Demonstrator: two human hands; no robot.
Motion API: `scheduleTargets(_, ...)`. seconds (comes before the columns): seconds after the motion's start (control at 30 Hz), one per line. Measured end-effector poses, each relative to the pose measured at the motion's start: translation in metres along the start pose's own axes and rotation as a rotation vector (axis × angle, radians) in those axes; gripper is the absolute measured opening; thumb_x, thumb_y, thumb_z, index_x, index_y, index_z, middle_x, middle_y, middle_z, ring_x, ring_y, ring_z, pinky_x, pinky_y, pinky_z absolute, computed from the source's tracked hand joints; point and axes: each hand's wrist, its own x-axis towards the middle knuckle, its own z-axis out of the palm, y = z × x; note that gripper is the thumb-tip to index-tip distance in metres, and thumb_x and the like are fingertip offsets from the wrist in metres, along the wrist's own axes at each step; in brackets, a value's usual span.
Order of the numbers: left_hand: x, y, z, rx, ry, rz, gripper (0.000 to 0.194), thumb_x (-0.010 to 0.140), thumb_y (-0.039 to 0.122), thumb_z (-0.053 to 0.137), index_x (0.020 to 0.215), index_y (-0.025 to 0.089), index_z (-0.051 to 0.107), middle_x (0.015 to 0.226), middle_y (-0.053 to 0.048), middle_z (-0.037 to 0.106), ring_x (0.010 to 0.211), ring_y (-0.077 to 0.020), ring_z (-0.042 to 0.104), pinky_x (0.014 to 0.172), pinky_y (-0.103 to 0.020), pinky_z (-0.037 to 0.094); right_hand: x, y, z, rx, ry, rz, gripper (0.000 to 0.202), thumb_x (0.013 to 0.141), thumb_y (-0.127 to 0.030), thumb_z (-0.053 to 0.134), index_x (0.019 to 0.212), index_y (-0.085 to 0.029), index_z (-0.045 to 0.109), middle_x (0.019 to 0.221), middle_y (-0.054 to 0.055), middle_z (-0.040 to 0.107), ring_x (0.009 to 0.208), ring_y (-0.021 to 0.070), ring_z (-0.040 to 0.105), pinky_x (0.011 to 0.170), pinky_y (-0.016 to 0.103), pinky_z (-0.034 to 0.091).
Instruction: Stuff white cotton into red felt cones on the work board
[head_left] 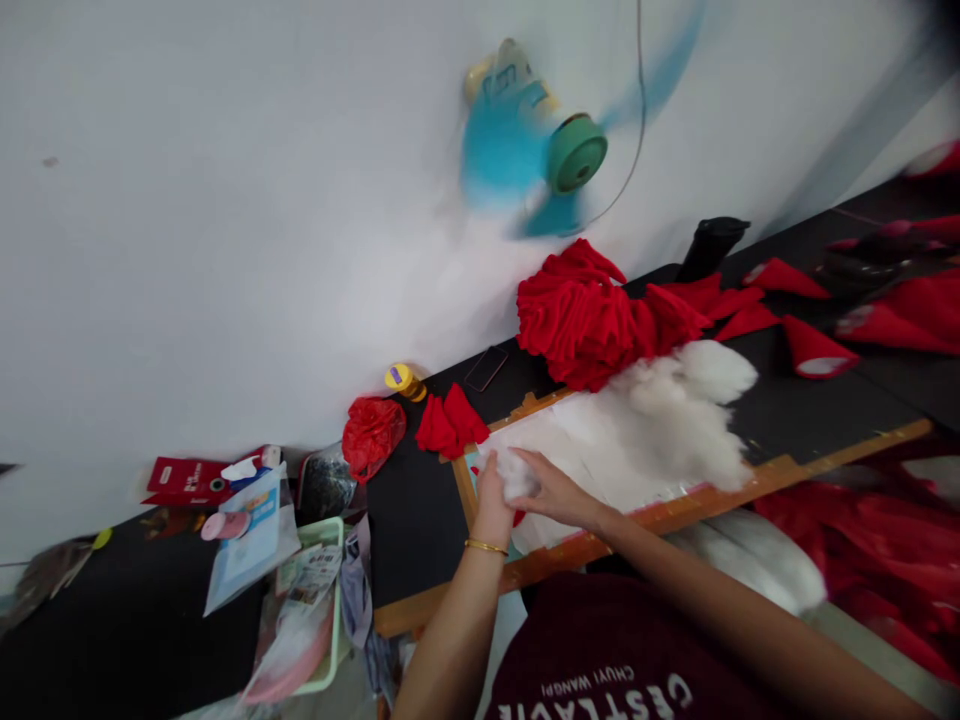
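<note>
Basket (336,600): While the action ran further right, this sat off by the black table (416,535), packed with papers and plastic.
Red bag (373,437): Crumpled at the table's corner, just beside the jar (406,381), apparently out of play.
Red pieces (450,420): A small bunch, lying near the hands, flat-looking and seemingly unfilled.
Left hand (491,487): In close, bracelet at the wrist, grasping one side of the tuft.
Tuft (513,474): Here was the centre of it, white fluff pinched between both hands above the sheet's near-left end; whether red cloth was gripped with it, I couldn't tell.
Right hand (553,492): Fingers curled round the other side, so neither hand was free.
Stack (574,315): Plenty left here, a thick red bundle, apparently unfilled.
Fluff (686,410): Supply looked ample, heaped across the sheet (577,455).
Cones (817,350): Several lay scattered right, white at some wide ends; these looked further along, perhaps done.
</note>
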Motion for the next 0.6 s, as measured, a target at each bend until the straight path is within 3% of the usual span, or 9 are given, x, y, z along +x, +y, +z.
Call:
scheduleTargets(0.1,0.004,-0.005,0.012,-0.055,0.027,-0.053,0.026,0.077,0.037,0.07,0.092,0.017,0.061,0.086,-0.009,0.07,0.08,-0.0209,0.067,0.076,-0.033,0.054,0.004,0.002,-0.005,0.046,0.078,0.127,0.036,0.069,-0.021,0.057,0.104,-0.019,0.064,0.101,0.008,0.071,0.09,0.0236,0.065,0.084,0.037,0.054)
scheduleTargets(0.17,-0.001,-0.004,0.013,-0.062,0.014,-0.099,0.031,0.073,0.034,0.073,0.097,0.018,0.062,0.089,-0.008,0.07,0.077,-0.0194,0.067,0.072,-0.032,0.054,0.006,0.006,-0.015,0.132,0.113,0.24,0.028,0.066,-0.019,0.05,0.091,-0.019,0.062,0.081,0.003,0.068,0.07,0.0185,0.061,0.065,0.03,0.052)
scheduleTargets(0.33,-0.021,-0.002,0.013,-0.079,-0.241,-0.243,0.045,0.069,0.045,0.075,0.104,0.019,0.061,0.093,-0.009,0.07,0.076,-0.0209,0.066,0.072,-0.037,0.055,0.009,0.01,-0.027,0.393,0.073,0.345,0.022,0.07,-0.025,0.047,0.087,-0.017,0.058,0.071,0.001,0.062,0.06,0.0143,0.054,0.055,0.025,0.045)
scheduleTargets(0.4,-0.023,-0.005,0.015,-0.074,-0.252,-0.172,0.043,0.068,0.044,0.075,0.101,0.02,0.061,0.099,-0.01,0.07,0.082,-0.0217,0.066,0.073,-0.036,0.055,0.011,0.011,-0.026,0.341,0.04,0.354,0.026,0.073,-0.028,0.051,0.094,-0.016,0.06,0.076,0.003,0.064,0.064,0.0158,0.057,0.056,0.026,0.047)
scheduleTargets(0.5,-0.019,-0.01,0.015,-0.023,-0.088,-0.087,0.034,0.069,0.04,0.073,0.094,0.022,0.059,0.101,-0.009,0.069,0.084,-0.0209,0.066,0.07,-0.032,0.054,0.011,0.01,-0.031,0.201,0.056,0.294,0.045,0.07,-0.029,0.064,0.114,-0.018,0.061,0.106,0.01,0.068,0.089,0.0227,0.063,0.068,0.031,0.054)
scheduleTargets(0.6,-0.015,-0.011,0.012,-0.021,-0.01,-0.066,0.032,0.07,0.038,0.071,0.095,0.022,0.057,0.101,-0.009,0.069,0.083,-0.021,0.066,0.07,-0.033,0.053,0.001,0.007,-0.043,0.35,-0.005,0.339,0.081,0.072,-0.036,0.074,0.145,-0.026,0.04,0.146,0.014,0.046,0.117,0.0266,0.057,0.082,0.038,0.058)
